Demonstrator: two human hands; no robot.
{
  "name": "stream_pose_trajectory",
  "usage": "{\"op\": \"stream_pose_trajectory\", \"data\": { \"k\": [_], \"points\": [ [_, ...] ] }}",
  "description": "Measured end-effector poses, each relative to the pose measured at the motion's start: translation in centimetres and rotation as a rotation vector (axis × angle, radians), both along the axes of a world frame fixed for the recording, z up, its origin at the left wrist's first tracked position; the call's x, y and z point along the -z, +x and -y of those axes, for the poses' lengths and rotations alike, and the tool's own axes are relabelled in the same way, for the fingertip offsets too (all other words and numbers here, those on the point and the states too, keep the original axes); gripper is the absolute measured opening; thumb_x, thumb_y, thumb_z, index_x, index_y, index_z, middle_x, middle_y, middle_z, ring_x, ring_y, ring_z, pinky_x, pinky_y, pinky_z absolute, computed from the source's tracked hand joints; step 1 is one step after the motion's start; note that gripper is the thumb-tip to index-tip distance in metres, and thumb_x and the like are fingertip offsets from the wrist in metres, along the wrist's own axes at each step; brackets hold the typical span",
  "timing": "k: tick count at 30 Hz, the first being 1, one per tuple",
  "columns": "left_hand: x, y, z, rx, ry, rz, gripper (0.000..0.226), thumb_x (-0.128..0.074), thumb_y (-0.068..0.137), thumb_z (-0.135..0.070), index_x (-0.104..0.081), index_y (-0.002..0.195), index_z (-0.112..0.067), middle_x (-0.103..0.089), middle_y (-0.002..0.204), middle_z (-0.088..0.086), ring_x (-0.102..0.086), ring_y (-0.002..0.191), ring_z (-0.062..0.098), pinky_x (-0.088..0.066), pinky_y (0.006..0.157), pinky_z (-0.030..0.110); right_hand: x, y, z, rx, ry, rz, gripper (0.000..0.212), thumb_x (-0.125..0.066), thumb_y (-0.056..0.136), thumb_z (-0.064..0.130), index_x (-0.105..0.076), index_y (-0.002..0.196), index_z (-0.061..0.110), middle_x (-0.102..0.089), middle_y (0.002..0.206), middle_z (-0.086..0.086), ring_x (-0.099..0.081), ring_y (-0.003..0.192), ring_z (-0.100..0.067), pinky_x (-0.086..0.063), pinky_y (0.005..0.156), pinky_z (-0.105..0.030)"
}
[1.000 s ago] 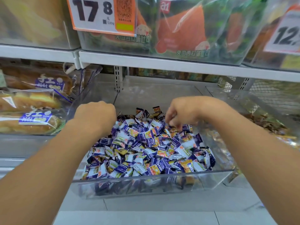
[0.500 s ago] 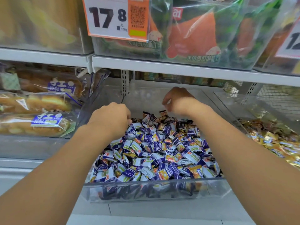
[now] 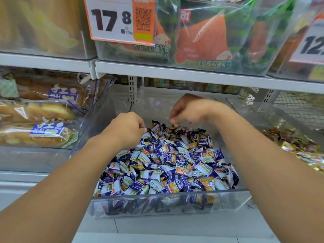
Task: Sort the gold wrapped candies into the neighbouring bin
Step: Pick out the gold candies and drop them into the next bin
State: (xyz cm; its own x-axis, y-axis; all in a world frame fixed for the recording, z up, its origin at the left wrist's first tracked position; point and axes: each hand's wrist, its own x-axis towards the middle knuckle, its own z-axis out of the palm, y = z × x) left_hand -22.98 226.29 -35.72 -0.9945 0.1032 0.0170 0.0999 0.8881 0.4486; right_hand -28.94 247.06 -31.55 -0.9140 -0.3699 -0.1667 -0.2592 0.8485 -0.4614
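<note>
Nearest the camera, two bare forearms reach forward over the front wall of a clear bin (image 3: 157, 206) that sits on a pale shelf (image 3: 175, 227). The bin is heaped with purple-and-white candies (image 3: 163, 165), a few orange-and-gold wrappers scattered among them. The left hand (image 3: 126, 128) hovers over the left rear of the heap, fingers curled under; whether it holds anything cannot be told. The right hand (image 3: 189, 111) hangs over the back of the heap, fingers bent down with the tips close together just above some brown wrappers; whether they pinch a candy cannot be told. The right forearm crosses the bin's right wall and hides part of the neighbouring bin (image 3: 280, 116), where gold candies (image 3: 298, 146) lie in a pile. To the left, wrapped bread loaves (image 3: 35, 134) are stacked behind clear plastic. Farther back, an upper shelf (image 3: 175, 74) carries bagged snacks (image 3: 201, 42), an orange-edged price tag (image 3: 112, 20) reading 17.8, and a second tag (image 3: 312, 44) cut off at the right edge.
</note>
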Motion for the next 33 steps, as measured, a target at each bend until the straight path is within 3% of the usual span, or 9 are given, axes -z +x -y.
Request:
{"op": "stream_pose_trajectory", "data": {
  "k": [2, 8, 11, 15, 20, 23, 27, 29, 33],
  "points": [
    [0.0, -0.1, 0.2, -0.031, -0.053, 0.01, 0.025, -0.06, 0.098, -0.037, -0.066, 0.078, -0.022, -0.068, 0.082, 0.006, -0.063, 0.071, 0.024, -0.049, 0.068, 0.033, -1.1, 0.6, 0.1, -0.034, -0.073, 0.027, 0.01, -0.071, 0.091, 0.029, -0.076, 0.087, 0.021, -0.075, 0.081, 0.008, -0.053, 0.057, -0.007, -0.048, 0.057, -0.022],
    [-0.3, 1.1, -1.6, 0.159, -0.003, -0.004, 0.021, -0.067, 0.09, -0.047, -0.071, 0.098, -0.028, -0.054, 0.071, -0.015, -0.054, 0.068, 0.008, -0.038, 0.065, 0.026, 0.8, 1.7, 0.4, -0.078, 0.61, 0.078, 0.036, -0.065, 0.096, 0.024, -0.062, 0.131, 0.017, -0.072, 0.076, 0.009, -0.06, 0.052, 0.0, -0.047, 0.053, -0.023],
    [0.4, 1.4, -3.2, 0.298, -0.096, 0.106, 0.044, -0.063, 0.092, -0.048, -0.056, 0.135, -0.036, -0.065, 0.107, -0.002, -0.055, 0.095, 0.017, -0.04, 0.081, 0.027, 2.5, 1.5, 0.2, -0.071, 0.622, 0.205, 0.053, -0.062, 0.098, 0.025, -0.044, 0.147, 0.021, -0.071, 0.073, 0.008, -0.061, 0.049, 0.0, -0.046, 0.054, -0.024],
    [1.2, 1.1, -4.8, 0.35, -0.263, 0.245, 0.052, -0.049, 0.1, -0.049, -0.037, 0.15, -0.039, -0.05, 0.146, 0.007, -0.045, 0.133, 0.026, -0.038, 0.104, 0.035, 2.1, 1.6, 0.4, -0.085, 0.604, 0.237, 0.031, -0.065, 0.096, 0.023, -0.061, 0.125, 0.01, -0.076, 0.094, 0.0, -0.063, 0.062, -0.004, -0.042, 0.044, -0.017],
    [0.6, 0.7, -4.9, 0.301, -0.479, 0.216, 0.036, -0.049, 0.1, -0.05, -0.064, 0.127, -0.032, -0.061, 0.13, 0.001, -0.054, 0.118, 0.024, -0.047, 0.1, 0.041, 1.3, 1.0, -0.1, -0.103, 0.362, 0.26, 0.011, -0.072, 0.091, 0.025, -0.07, 0.094, 0.016, -0.072, 0.079, 0.005, -0.059, 0.059, -0.009, -0.043, 0.052, -0.021],
    [0.2, 0.6, -3.7, 0.254, -0.542, 0.269, 0.032, -0.053, 0.1, -0.044, -0.066, 0.126, -0.032, -0.062, 0.13, -0.002, -0.057, 0.117, 0.024, -0.047, 0.101, 0.039, 1.2, 0.6, 0.8, -0.052, 0.146, 0.043, 0.02, -0.068, 0.094, 0.03, -0.069, 0.111, 0.02, -0.074, 0.096, 0.005, -0.063, 0.074, -0.007, -0.051, 0.061, -0.024],
    [-0.1, 0.5, -2.3, 0.122, -0.524, 0.191, 0.028, -0.061, 0.093, -0.048, -0.071, 0.11, -0.027, -0.068, 0.11, -0.001, -0.063, 0.1, 0.027, -0.052, 0.092, 0.043, 0.8, 1.3, 0.0, -0.052, 0.715, -0.06, 0.03, -0.068, 0.093, 0.027, -0.069, 0.118, 0.01, -0.072, 0.103, -0.004, -0.064, 0.08, -0.02, -0.053, 0.073, -0.032],
    [-0.2, 0.5, -2.1, 0.096, -0.456, 0.108, 0.026, -0.061, 0.092, -0.052, -0.073, 0.098, -0.028, -0.066, 0.097, -0.001, -0.063, 0.09, 0.025, -0.052, 0.083, 0.037, 0.8, 2.0, -0.7, -0.058, 0.805, 0.084, 0.036, -0.069, 0.092, 0.032, -0.067, 0.124, 0.015, -0.072, 0.093, 0.003, -0.065, 0.073, -0.014, -0.056, 0.075, -0.033],
    [-0.6, 0.5, -2.8, 0.086, -0.131, -0.087, 0.027, -0.063, 0.092, -0.049, -0.069, 0.08, -0.027, -0.063, 0.077, -0.006, -0.059, 0.073, 0.018, -0.048, 0.071, 0.034, 3.3, 2.9, -0.2, -0.115, 0.899, 0.06, 0.046, -0.068, 0.093, 0.034, -0.061, 0.131, 0.01, -0.064, 0.109, -0.003, -0.062, 0.099, -0.025, -0.053, 0.092, -0.036]
  ]
}}
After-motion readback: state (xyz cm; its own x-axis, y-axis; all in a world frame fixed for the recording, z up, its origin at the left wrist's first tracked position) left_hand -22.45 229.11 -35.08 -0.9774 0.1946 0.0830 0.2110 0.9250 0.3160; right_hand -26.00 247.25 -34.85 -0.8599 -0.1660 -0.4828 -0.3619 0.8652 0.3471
